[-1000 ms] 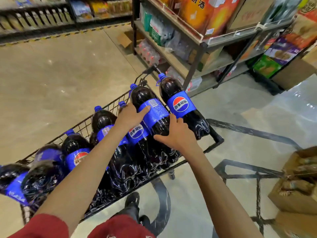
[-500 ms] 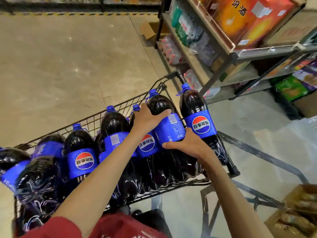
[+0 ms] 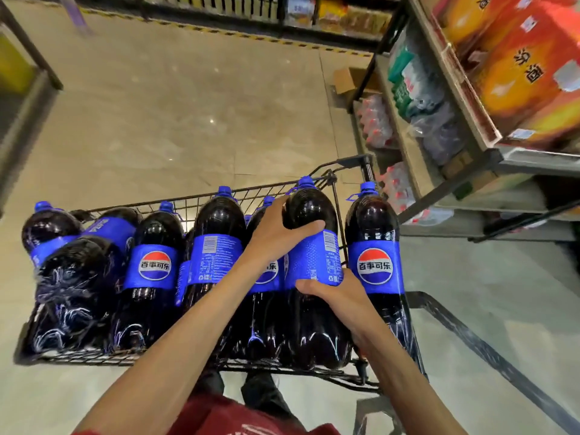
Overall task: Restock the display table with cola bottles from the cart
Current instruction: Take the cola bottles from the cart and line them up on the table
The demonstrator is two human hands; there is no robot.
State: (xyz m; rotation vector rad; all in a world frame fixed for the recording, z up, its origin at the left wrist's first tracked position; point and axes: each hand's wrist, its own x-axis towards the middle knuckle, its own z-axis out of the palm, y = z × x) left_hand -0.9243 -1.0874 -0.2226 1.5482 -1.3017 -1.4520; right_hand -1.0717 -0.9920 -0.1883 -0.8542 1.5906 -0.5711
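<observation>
Wire cart point(image 3: 191, 211), lower centre, standing on tiled floor point(image 3: 188, 120), loaded with dark, blue-labelled cola bottles point(image 3: 153, 268).

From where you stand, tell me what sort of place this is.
Probably a supermarket aisle: a wire cart loaded with cola bottles stands beside metal shelves holding shrink-wrapped drink packs and orange boxes.

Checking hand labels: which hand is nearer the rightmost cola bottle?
Right. The right hand grips the neighbouring bottle just beside the rightmost bottle; the left hand holds that neighbour's shoulder, farther left.
</observation>
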